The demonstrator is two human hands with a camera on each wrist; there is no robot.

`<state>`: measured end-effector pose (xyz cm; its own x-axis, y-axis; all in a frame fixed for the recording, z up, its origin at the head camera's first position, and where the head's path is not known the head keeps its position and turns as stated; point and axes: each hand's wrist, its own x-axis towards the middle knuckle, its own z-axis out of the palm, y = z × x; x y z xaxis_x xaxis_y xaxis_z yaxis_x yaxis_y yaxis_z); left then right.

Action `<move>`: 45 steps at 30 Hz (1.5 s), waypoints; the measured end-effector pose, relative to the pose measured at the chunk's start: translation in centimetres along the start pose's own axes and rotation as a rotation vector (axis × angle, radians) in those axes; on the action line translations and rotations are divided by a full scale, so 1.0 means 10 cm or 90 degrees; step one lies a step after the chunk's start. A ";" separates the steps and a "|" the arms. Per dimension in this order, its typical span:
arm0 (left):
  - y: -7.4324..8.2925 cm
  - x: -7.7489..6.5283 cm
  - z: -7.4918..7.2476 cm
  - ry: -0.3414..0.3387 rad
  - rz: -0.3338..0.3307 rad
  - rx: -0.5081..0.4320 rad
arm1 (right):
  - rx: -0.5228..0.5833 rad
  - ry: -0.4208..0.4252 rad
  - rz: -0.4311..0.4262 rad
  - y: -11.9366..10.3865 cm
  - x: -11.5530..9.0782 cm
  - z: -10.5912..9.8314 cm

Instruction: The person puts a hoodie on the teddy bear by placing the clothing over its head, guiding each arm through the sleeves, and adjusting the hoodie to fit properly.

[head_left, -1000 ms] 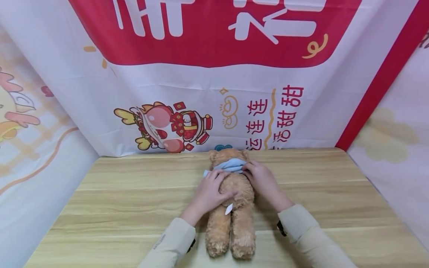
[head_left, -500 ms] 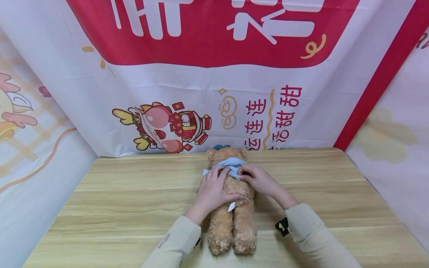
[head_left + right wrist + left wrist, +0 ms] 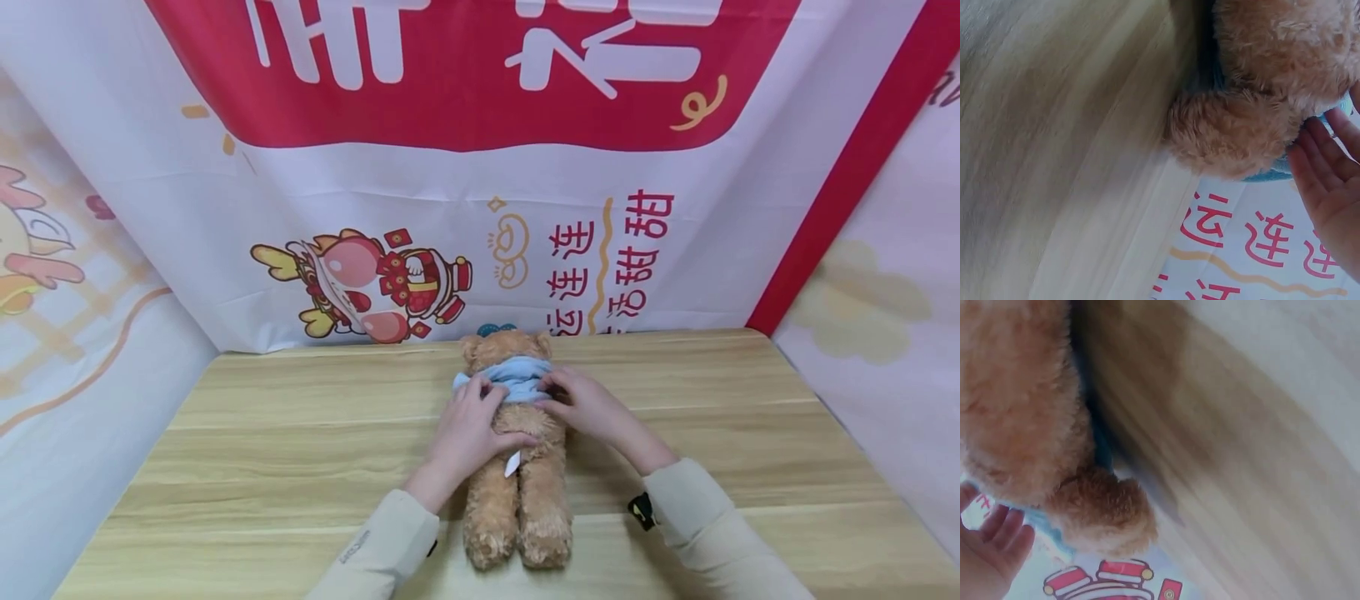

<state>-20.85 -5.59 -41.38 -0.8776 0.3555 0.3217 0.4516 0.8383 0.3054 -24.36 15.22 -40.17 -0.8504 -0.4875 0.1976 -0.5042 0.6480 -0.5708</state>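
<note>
A brown plush teddy bear (image 3: 528, 425) lies on its back on the table, legs toward me. Light blue cloth (image 3: 517, 377) wraps its neck and upper chest, one corner jutting out at the left. My left hand (image 3: 465, 433) rests along the bear's left side in the head view, fingertips touching the cloth and thumb spread over the belly. From the other side, my right hand (image 3: 588, 408) holds the cloth's lower right edge between fingers and thumb. Both wrist views show fingertips against blue cloth beside a furry arm (image 3: 1229, 134). A white tag (image 3: 513, 463) sits between the bear's legs.
The wood-grain table (image 3: 300, 467) extends to both sides of the bear. A printed white and red banner (image 3: 465, 192) hangs behind its far edge, close to the bear's head. Printed cloth walls (image 3: 862, 333) rise at left and right.
The cloth is spread wider across the chest, its lower edge flatter. The right hand's thumb and fingers have moved farther apart. My left hand has shifted slightly left. The bear stays almost in place.
</note>
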 end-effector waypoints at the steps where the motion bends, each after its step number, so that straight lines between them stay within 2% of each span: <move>1: -0.01 0.00 -0.02 -0.018 0.003 -0.021 | -0.007 -0.008 -0.002 0.01 -0.01 -0.01; 7: -0.13 -0.01 -0.16 -0.107 0.023 -0.092 | -0.001 -0.096 -0.044 0.10 -0.06 -0.10; 11: -0.15 -0.01 -0.14 -0.100 0.004 -0.113 | 0.016 -0.133 -0.046 0.12 -0.07 -0.11; 15: -0.15 -0.02 -0.09 -0.071 -0.003 -0.115 | -0.003 -0.102 -0.047 0.13 -0.07 -0.04; 19: -0.15 -0.01 -0.08 -0.082 -0.003 -0.104 | -0.006 -0.055 -0.045 0.13 -0.08 0.04; 23: -0.17 -0.02 -0.06 -0.095 0.011 -0.056 | 0.005 -0.028 -0.060 0.10 -0.07 0.10; 26: -0.16 -0.04 -0.03 -0.066 0.032 0.020 | -0.002 -0.014 -0.087 0.09 -0.06 0.13; 31: -0.13 -0.08 0.01 0.022 0.049 0.111 | -0.030 0.045 -0.107 0.07 -0.07 0.20; 37: -0.11 -0.11 0.04 0.088 0.044 0.140 | -0.067 0.135 -0.114 0.05 -0.08 0.29; 45: -0.12 -0.11 0.10 0.198 0.110 0.193 | -0.138 0.241 -0.139 0.02 -0.04 0.36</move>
<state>-20.56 -6.59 -43.03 -0.6827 0.3987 0.6123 0.4790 0.8770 -0.0370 -23.55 13.45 -43.22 -0.6954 -0.4053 0.5933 -0.6629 0.6806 -0.3121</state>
